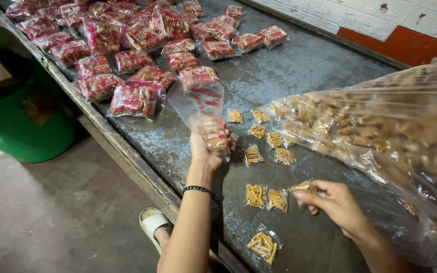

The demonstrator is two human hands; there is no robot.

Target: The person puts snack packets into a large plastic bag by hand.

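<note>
My left hand holds up a clear bag with red print, partly filled with small snack packets, above the grey metal table. A black bracelet sits on that wrist. My right hand pinches one small clear packet of yellow stick snacks just above the table. Several more small packets lie loose between my hands, and one lies nearest me. A large clear plastic sack full of the same packets lies at the right, its mouth toward the loose ones.
Many filled red-printed bags are piled at the table's far left. A green bin stands on the floor beside the table's wooden edge. My sandalled foot shows below. A white and orange wall runs behind.
</note>
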